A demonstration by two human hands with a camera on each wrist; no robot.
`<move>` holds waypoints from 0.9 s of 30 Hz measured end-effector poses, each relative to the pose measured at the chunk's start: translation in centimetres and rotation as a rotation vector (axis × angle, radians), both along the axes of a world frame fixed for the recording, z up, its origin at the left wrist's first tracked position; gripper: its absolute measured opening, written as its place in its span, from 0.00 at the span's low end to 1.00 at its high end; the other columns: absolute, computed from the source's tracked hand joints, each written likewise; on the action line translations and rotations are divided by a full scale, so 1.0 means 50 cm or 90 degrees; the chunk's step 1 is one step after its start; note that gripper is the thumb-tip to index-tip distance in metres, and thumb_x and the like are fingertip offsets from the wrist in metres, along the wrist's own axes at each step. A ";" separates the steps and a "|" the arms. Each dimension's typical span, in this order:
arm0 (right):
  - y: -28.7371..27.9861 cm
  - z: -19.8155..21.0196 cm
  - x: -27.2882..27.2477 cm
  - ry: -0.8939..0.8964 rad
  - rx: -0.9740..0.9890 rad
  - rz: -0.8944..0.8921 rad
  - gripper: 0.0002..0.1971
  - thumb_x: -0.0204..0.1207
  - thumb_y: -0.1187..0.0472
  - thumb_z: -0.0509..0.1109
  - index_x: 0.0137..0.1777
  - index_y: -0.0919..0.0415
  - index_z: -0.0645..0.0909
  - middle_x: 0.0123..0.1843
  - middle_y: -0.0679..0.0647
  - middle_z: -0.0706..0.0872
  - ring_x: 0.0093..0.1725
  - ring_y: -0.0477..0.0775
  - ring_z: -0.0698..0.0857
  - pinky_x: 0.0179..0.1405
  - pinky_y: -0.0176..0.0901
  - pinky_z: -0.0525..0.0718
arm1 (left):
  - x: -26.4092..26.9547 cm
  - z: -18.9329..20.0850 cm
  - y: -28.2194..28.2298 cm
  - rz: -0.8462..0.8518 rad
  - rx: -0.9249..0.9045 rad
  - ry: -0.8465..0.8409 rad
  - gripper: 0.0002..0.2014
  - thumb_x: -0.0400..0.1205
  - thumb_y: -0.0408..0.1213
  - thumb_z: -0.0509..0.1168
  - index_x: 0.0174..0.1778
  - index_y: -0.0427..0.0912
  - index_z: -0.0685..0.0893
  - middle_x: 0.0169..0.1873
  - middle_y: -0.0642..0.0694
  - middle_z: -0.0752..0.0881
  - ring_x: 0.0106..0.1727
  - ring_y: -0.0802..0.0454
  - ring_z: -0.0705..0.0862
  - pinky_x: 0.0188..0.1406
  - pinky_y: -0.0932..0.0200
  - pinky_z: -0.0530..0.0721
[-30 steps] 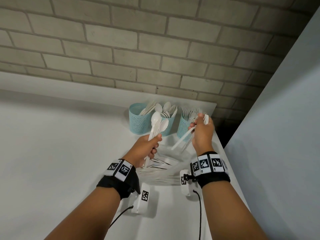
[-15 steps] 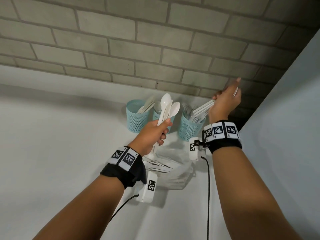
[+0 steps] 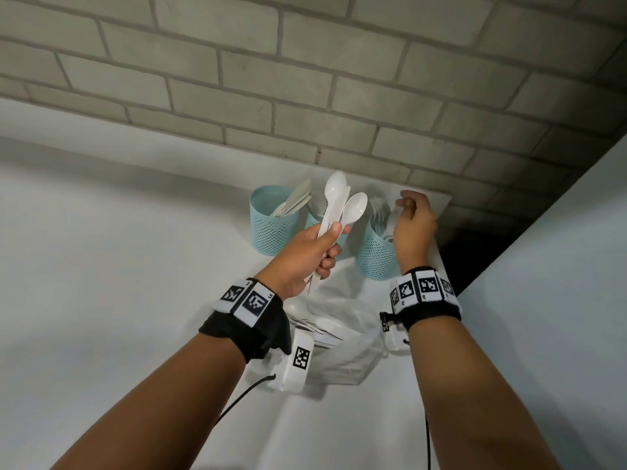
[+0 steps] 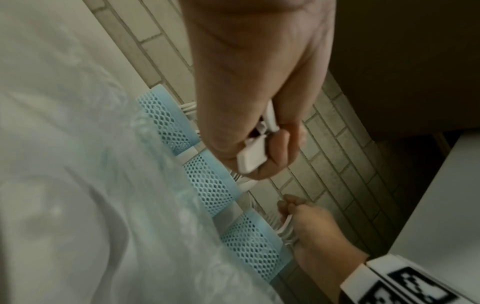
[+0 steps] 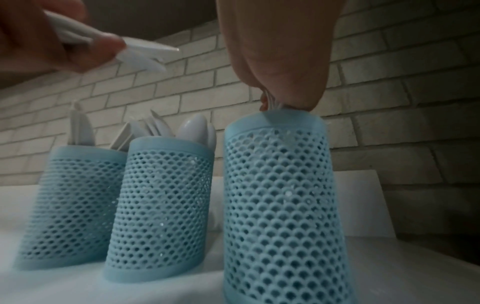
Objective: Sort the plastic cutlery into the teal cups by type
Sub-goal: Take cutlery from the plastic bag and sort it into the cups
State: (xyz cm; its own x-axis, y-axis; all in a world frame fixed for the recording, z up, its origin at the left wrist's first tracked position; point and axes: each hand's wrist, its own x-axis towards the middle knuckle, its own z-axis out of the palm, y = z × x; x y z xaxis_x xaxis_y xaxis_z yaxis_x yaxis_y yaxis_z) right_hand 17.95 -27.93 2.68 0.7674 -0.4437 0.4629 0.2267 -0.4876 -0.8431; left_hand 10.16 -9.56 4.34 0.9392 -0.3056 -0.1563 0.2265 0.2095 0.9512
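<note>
Three teal cups stand in a row on the white surface (image 3: pixel 101 266) against the brick wall (image 3: pixel 305 79): left cup (image 3: pixel 273 228), middle cup (image 5: pixel 161 205), right cup (image 3: pixel 375 256).

Left hand (image 3: pixel 305 256) grips a bundle of white plastic spoons (image 3: pixel 342 206) by the handles, fingers (image 3: pixel 327 264) curled round them and thumb pressed on top. The bowls fan upward in front of the middle cup, above its rim and not in it. Left wrist view shows the squared handle ends poking out below the curled fingers.

Right hand (image 3: pixel 412 228) is over the right cup, fingers bent down at its rim and pinching white forks (image 4: pixel 284 228). Right wrist view shows white stems bunched between the fingertips right at the cup mouth. How far the forks are inside, cannot tell.

Cups are cylindrical with perforated mesh walls and a solid smooth band at the rim and base. Cutlery is smooth, glossy white plastic.

Head view shows flat white pieces leaning in the left cup and fork tines above the right cup; the middle cup is mostly hidden behind the left hand there. Right wrist view shows it clearly, with spoon bowls standing in it. Head view alone shows a clear plastic bag (image 3: pixel 342 347) with more white cutlery lying on the surface between the wrists, near the cups.
</note>
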 end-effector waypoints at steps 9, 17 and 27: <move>0.091 0.096 -0.069 -0.095 0.011 0.133 0.13 0.77 0.59 0.70 0.59 0.61 0.80 0.52 0.54 0.84 0.49 0.46 0.82 0.45 0.22 0.77 | -0.015 0.004 0.006 0.008 -0.024 0.022 0.13 0.85 0.43 0.58 0.61 0.42 0.80 0.33 0.50 0.82 0.24 0.62 0.76 0.22 0.71 0.72; 0.144 0.064 -0.120 0.352 0.286 0.377 0.15 0.84 0.51 0.58 0.51 0.61 0.80 0.42 0.59 0.86 0.41 0.56 0.84 0.43 0.46 0.83 | -0.034 0.001 0.020 0.029 0.018 0.045 0.18 0.87 0.51 0.51 0.57 0.42 0.80 0.32 0.47 0.83 0.18 0.61 0.72 0.15 0.72 0.65; 0.154 0.047 -0.143 0.348 0.337 0.257 0.15 0.87 0.57 0.50 0.61 0.60 0.78 0.38 0.58 0.85 0.36 0.54 0.84 0.40 0.48 0.83 | -0.073 -0.022 0.034 -0.007 0.047 0.028 0.14 0.87 0.36 0.54 0.65 0.34 0.76 0.38 0.41 0.87 0.27 0.55 0.88 0.27 0.67 0.85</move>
State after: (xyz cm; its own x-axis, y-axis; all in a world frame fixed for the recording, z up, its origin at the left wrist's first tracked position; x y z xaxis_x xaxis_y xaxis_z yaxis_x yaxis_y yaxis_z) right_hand 10.82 -20.23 5.02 0.9677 -0.1424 -0.2080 -0.2057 0.0306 -0.9781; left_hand 6.53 -7.86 3.22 0.9276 -0.3017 -0.2205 0.2709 0.1366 0.9529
